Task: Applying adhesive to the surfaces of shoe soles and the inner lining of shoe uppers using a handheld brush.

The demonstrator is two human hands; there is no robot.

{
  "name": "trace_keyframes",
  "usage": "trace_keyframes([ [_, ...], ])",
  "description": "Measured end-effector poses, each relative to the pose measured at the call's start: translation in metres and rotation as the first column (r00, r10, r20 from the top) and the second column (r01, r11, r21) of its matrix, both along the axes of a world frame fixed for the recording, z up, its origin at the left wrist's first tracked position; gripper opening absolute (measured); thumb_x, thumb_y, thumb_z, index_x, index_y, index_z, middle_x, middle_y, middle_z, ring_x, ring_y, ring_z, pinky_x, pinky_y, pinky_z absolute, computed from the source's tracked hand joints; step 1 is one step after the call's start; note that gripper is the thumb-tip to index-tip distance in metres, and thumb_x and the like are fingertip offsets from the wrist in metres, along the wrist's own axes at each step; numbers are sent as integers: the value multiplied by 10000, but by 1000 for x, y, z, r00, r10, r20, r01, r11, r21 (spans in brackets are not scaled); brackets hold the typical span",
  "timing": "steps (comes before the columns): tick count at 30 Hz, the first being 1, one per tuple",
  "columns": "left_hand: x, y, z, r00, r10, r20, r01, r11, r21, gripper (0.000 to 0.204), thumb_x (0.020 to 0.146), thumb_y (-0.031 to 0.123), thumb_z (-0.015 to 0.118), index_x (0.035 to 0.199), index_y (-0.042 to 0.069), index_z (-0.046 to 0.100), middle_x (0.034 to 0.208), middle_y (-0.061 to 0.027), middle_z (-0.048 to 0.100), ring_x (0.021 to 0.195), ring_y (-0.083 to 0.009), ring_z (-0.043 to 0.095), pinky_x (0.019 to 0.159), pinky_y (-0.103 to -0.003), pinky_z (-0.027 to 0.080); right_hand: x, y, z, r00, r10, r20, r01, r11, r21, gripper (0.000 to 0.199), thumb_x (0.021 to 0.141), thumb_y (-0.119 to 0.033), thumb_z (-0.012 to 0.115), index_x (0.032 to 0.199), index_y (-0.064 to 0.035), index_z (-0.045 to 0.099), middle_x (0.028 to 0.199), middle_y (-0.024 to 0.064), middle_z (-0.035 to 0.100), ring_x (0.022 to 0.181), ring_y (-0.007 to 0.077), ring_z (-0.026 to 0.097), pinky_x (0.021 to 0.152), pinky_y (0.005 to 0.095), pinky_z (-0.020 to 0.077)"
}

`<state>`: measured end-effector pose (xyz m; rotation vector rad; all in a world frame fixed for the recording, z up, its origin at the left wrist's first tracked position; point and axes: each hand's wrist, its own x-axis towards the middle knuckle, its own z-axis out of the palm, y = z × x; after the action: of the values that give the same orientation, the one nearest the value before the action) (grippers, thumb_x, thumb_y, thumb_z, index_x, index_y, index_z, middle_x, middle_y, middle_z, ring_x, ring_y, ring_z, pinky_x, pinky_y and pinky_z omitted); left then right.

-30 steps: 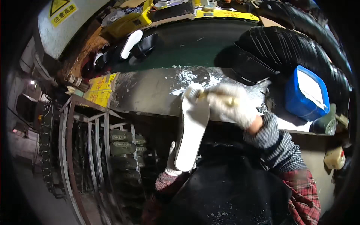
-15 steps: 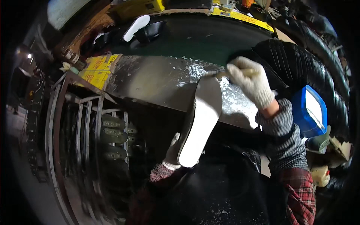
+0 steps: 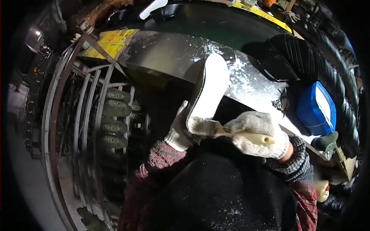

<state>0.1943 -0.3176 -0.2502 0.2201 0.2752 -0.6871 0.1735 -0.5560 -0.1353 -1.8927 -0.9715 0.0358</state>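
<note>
A shoe-shaped piece with a white sole face (image 3: 215, 82) and dark sides is tilted in front of me, sole side up. My left hand (image 3: 179, 129), in a white knit glove, grips it from the left near the heel end; some of its fingers are hidden underneath. My right hand (image 3: 260, 133), also gloved, is closed around the cream handle of a flat paintbrush (image 3: 221, 130). The bristles touch the heel end of the sole. To the right, a blue container (image 3: 308, 109) holds something white.
A metal bench (image 3: 162, 56) with white smears lies beyond the shoe. Olive shoe-shaped pieces (image 3: 115, 127) sit on a metal rack (image 3: 52, 154) at left. Black ridged material (image 3: 308, 57) is piled at right. Another white sole (image 3: 154, 7) rests at the back beside a black bowl-like piece (image 3: 166, 13).
My right hand has drawn the brush from the toe end down to the heel end of the sole. The left hand keeps its hold. The whole view has shifted a little.
</note>
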Motion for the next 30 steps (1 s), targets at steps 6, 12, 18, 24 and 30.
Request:
trace_keyframes([
  [6, 16, 16, -52, 912, -174, 370, 239, 962, -136, 711, 996, 561, 277, 1363, -27, 436, 1224, -259, 587, 918, -287, 692, 721, -303, 614, -17, -29, -7, 842, -209, -497, 307, 943, 125, 244, 885, -193, 708, 1032, -1, 678, 990, 145, 700, 930, 245, 684, 843, 342, 554],
  [12, 10, 37, -68, 966, -156, 206, 233, 871, -432, 750, 967, 632, 323, 1463, 72, 375, 1399, -220, 484, 1286, -442, 457, 1048, -613, 385, 32, -23, -35, 826, -25, -562, 165, 966, 201, 202, 900, -142, 676, 1018, 22, 683, 1040, 155, 688, 950, 234, 666, 863, 340, 532],
  [18, 10, 50, -66, 940, -111, -323, 79, 991, -110, 852, 899, 715, 321, 1464, 80, 374, 1298, -302, 522, 967, -499, 624, 758, -619, 533, 97, -49, -57, 815, -538, -215, 578, 770, 268, 252, 943, -167, 635, 1124, 8, 638, 939, 63, 667, 840, 147, 620, 718, 269, 509],
  [24, 13, 56, -50, 987, -110, -117, 75, 959, -272, 794, 929, 662, 327, 1477, 87, 352, 1362, -243, 501, 1099, -448, 563, 893, -645, 444, 46, -18, -44, 900, -208, 383, 299, 934, -196, 248, 821, -84, 640, 1063, -33, 661, 843, 142, 616, 717, 290, 620, 593, 376, 517],
  [30, 83, 39, 25, 990, -55, 133, -7, 905, 424, 634, 924, 661, 445, 1107, 75, 603, 799, -105, 669, 522, -184, 629, 330, -255, 454, 28, -21, -27, 897, -108, 428, 174, 978, -118, 373, 830, -129, 584, 1202, -131, 589, 999, 110, 629, 812, 258, 642, 623, 332, 556],
])
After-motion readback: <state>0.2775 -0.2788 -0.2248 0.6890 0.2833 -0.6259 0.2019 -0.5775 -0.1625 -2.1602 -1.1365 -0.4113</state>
